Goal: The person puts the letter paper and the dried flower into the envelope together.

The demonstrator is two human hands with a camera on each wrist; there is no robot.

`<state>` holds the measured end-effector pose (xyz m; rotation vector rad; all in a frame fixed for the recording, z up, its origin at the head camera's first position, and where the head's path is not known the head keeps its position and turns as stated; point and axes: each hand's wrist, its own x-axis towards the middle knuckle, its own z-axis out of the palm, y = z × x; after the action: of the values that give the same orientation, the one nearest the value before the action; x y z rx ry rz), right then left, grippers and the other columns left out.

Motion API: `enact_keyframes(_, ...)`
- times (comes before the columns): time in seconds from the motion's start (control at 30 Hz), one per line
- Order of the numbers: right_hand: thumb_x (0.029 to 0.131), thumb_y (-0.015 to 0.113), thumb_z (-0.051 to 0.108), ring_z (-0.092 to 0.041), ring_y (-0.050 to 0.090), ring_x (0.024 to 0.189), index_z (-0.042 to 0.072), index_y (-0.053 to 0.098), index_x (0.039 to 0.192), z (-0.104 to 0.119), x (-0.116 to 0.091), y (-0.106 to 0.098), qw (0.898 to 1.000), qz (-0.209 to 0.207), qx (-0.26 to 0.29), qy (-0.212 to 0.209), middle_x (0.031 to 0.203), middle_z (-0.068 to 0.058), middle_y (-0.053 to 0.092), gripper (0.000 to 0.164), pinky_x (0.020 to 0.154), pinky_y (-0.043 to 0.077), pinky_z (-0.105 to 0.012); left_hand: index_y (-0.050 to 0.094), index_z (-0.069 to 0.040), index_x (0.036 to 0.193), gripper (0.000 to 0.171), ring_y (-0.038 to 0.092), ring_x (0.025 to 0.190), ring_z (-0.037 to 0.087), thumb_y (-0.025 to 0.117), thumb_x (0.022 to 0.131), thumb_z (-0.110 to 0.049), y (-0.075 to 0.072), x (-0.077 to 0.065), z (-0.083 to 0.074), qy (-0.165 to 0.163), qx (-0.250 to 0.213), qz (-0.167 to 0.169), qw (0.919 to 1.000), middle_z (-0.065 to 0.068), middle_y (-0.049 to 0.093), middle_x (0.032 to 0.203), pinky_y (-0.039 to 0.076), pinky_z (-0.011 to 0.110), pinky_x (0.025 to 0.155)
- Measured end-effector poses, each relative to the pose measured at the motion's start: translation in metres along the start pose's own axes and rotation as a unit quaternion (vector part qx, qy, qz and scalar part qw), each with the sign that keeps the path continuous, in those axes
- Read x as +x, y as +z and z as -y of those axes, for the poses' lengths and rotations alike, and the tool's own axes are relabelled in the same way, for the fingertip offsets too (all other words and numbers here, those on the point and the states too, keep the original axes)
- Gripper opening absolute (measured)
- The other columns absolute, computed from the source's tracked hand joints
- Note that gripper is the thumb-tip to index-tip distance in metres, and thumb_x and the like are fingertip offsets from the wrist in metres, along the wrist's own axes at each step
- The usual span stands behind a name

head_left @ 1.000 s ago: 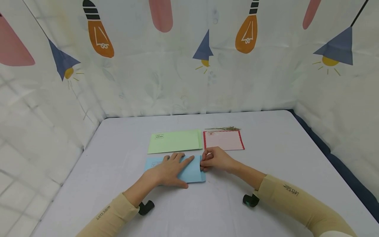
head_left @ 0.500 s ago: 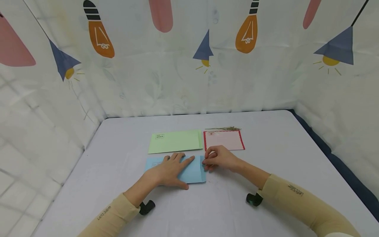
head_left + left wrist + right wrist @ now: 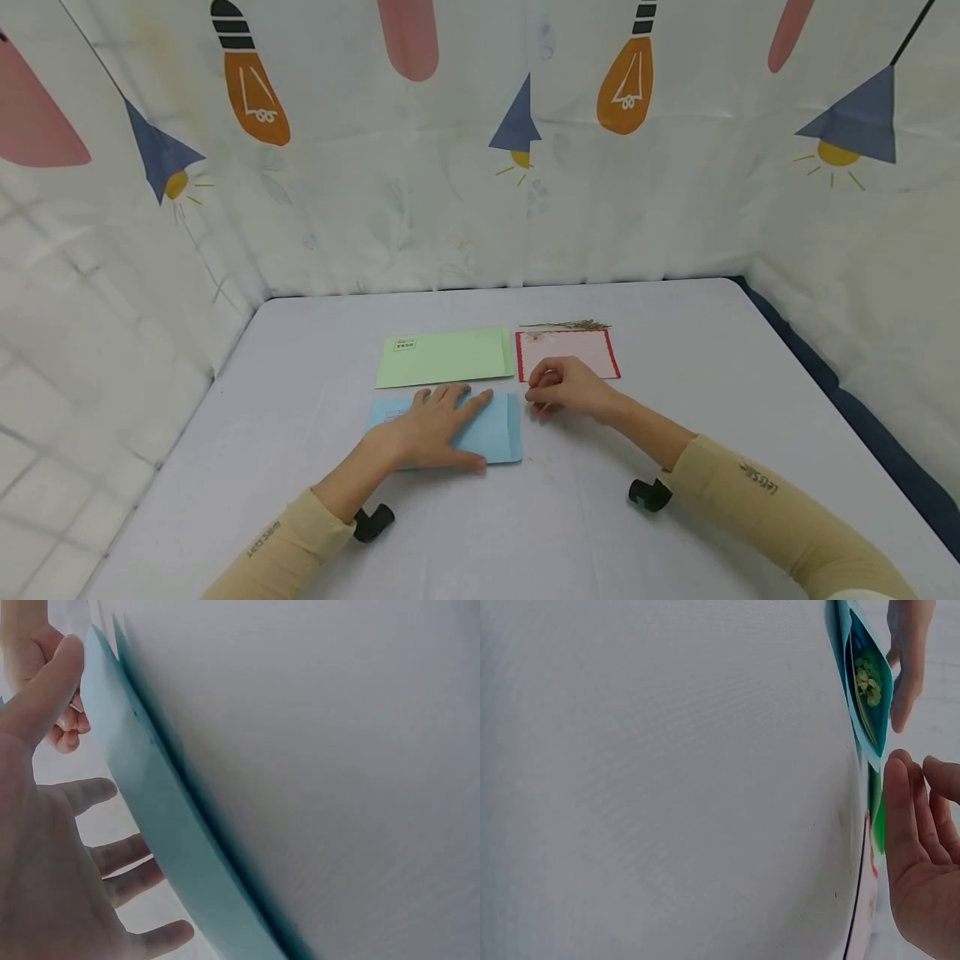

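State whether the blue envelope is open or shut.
Open: the blue envelope gapes in the right wrist view, something yellow-green showing inside.

A green envelope [image 3: 446,358] and a sprig [image 3: 585,325] lie toward the tabletop [image 3: 690,333] far edge, a curtain [image 3: 450,200] beyond.

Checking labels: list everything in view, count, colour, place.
near envelope: 1, blue, centre-left
flowers: count unclear, yellow-green, inside near envelope
far envelope: 1, green, beyond near envelope
card: 1, pink, red-edged, right of far envelope
dried sprigs: count unclear, brownish-green, beyond card
table: 1, white, beneath
strip: 1, navy, table's right side
cloth walls: 3, white, around table
bulb prints: 2, orange, walls
lamp prints: 3, blue, walls
solid prints: 3, pink, walls
wrist cameras: 2, black, wrists
sleeves: 2, beige, forearms
left hand: 1, bare, on near envelope
right hand: 1, bare, beside near envelope
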<state>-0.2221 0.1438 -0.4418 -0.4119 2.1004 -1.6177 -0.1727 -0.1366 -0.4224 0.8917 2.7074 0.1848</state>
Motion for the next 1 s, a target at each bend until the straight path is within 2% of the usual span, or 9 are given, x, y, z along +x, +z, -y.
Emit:
enact_keyframes(0.27,0.093,0.075,0.006,-0.031,0.071,0.081,-0.003,0.062,0.103,0.002,0.006,-0.009,1.000,-0.022,0.002,0.010,0.090,-0.020,0.071,0.018,0.076,0.060,-0.041,0.027,-0.026,0.165,0.081,0.026,0.148,0.029,0.049,0.099,-0.068,-0.006,0.010,0.013,0.003,-0.024,-0.039,0.9989,0.012,0.029,0.161,0.025,0.060,0.113)
enact_keyframes(0.5,0.098,0.070,0.009,-0.029,0.069,0.087,-0.005,0.064,0.112,0.005,0.016,-0.015,0.999,-0.041,0.012,0.017,0.101,-0.023,0.070,0.021,0.081,0.059,-0.039,0.034,-0.018,0.162,0.064,0.027,0.149,0.034,0.051,0.107,-0.047,-0.011,0.022,0.027,0.018,-0.018,-0.075,0.9968,0.014,0.032,0.161,0.026,0.065,0.112)
enact_keyframes(0.63,0.100,0.067,0.009,-0.027,0.069,0.090,-0.008,0.062,0.121,0.006,0.024,-0.018,0.998,-0.049,0.027,0.024,0.106,-0.022,0.070,0.027,0.083,0.059,-0.038,0.035,-0.016,0.162,0.063,0.027,0.150,0.034,0.053,0.107,-0.041,-0.015,0.031,0.035,0.010,-0.012,-0.073,0.9972,0.014,0.031,0.163,0.026,0.066,0.111)
enact_keyframes(0.77,0.101,0.068,0.012,-0.027,0.069,0.094,-0.005,0.061,0.125,0.007,0.035,-0.018,0.997,-0.060,0.040,0.036,0.108,-0.020,0.069,0.030,0.085,0.058,-0.038,0.034,-0.015,0.162,0.063,0.025,0.151,0.033,0.053,0.107,-0.040,-0.018,0.038,0.043,-0.010,0.000,-0.070,0.9975,0.013,0.029,0.165,0.025,0.066,0.112)
enact_keyframes(1.0,0.100,0.069,0.011,-0.024,0.071,0.095,-0.003,0.061,0.128,0.005,0.055,-0.013,0.995,-0.078,0.047,0.050,0.113,-0.017,0.068,0.033,0.083,0.058,-0.035,0.028,-0.017,0.164,0.075,0.020,0.153,0.035,0.059,0.103,-0.049,-0.025,0.051,0.056,-0.050,-0.005,-0.050,0.9975,0.013,0.021,0.168,0.021,0.068,0.113)
